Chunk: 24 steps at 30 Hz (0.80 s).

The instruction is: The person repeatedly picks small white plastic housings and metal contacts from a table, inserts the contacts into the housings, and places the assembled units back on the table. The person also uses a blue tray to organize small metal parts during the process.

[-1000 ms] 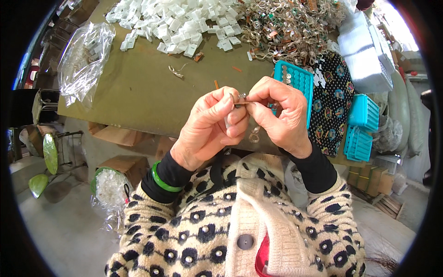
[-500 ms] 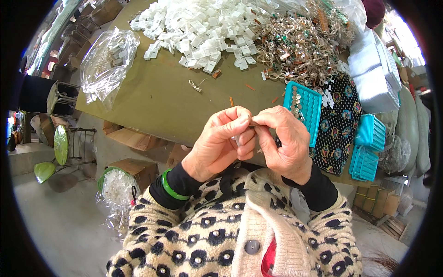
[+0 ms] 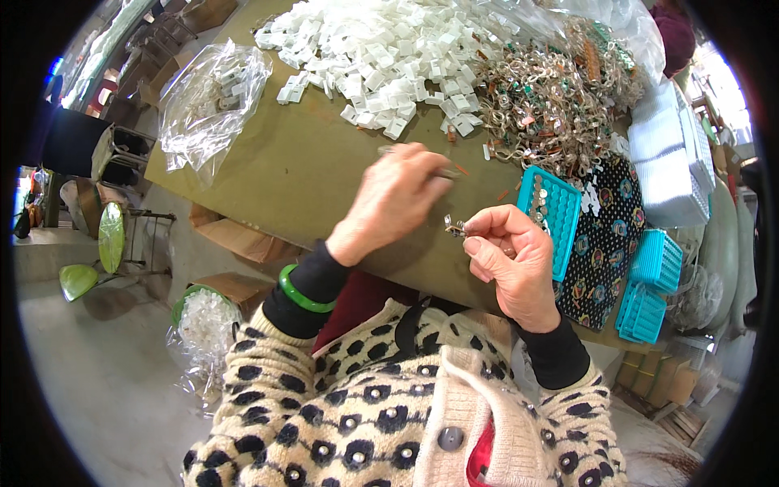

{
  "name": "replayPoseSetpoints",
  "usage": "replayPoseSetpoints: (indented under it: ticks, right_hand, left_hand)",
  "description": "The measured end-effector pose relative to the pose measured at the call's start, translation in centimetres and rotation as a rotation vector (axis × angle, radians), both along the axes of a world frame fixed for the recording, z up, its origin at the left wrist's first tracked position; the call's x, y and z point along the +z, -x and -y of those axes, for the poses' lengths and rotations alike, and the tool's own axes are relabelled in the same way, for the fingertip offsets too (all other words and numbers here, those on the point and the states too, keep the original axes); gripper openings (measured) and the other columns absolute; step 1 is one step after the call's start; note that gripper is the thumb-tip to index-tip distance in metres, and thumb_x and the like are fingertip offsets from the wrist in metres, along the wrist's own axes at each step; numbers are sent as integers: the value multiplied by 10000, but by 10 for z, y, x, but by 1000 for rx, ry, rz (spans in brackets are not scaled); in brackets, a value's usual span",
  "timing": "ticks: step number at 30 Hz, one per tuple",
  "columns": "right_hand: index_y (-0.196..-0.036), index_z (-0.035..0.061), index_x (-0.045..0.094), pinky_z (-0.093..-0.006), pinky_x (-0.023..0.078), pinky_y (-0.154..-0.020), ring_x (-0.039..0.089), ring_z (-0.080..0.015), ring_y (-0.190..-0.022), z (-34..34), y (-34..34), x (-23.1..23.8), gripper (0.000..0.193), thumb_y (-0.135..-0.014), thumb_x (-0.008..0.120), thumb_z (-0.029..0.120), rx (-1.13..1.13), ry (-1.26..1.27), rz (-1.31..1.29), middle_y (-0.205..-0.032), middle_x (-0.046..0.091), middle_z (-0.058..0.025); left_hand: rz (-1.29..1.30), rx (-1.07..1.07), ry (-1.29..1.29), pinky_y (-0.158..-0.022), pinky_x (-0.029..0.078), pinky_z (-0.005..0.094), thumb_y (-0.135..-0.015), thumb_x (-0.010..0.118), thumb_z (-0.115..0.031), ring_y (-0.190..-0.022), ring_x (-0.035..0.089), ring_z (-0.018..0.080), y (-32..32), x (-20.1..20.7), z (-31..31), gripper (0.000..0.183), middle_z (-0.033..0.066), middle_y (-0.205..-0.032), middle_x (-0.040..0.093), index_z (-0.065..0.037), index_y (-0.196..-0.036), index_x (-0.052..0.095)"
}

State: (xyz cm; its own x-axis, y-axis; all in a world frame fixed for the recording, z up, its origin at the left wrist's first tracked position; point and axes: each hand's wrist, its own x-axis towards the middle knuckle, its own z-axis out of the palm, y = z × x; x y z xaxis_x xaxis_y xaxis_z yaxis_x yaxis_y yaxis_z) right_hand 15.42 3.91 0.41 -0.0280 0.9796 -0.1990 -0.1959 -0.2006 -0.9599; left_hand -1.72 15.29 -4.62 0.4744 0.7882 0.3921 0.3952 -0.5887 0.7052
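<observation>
My right hand [image 3: 513, 256] is closed in a pinch on a small shiny silvery piece [image 3: 454, 227], which sticks out to the left of its fingertips. My left hand [image 3: 398, 196], palm down, reaches over the olive-green tabletop [image 3: 284, 174]. Its fingers are blurred and partly hidden under the hand, and pale bits show by the fingertips. Beyond it spreads a heap of white translucent plastic pieces [image 3: 381, 61]. A tangled pile of small clear, silvery and orange parts [image 3: 552, 101] lies to the right. Right of my right hand is a turquoise tray [image 3: 564, 223] with small round silvery pieces in it.
A clear plastic bag [image 3: 207, 122] lies at the table's left. Under the right tray is a black patterned cloth [image 3: 599, 243]. White stacked trays [image 3: 661, 158] and smaller turquoise trays [image 3: 653, 264] stand at right. A lined bin of white pieces [image 3: 207, 329] is on the floor.
My hands were together, fingertips meeting. The left has moved forward over the tabletop, turning palm down. The right stays nearby with the small shiny piece. The whole view has shifted slightly.
</observation>
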Motion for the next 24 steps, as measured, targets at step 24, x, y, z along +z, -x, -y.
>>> replayPoseSetpoints:
  ticks: [24]
  right_hand:
    - [-973,16,571,-233,451,-608,537,-100,-647,-4,4,-10,90,-922,640,40,69,55,-78,-845,623,-63]
  left_hand:
    - [291,440,375,-610,462,238,-812,690,-97,-669,545,74,72,6,-62,339,20,-803,627,38,-1121,652]
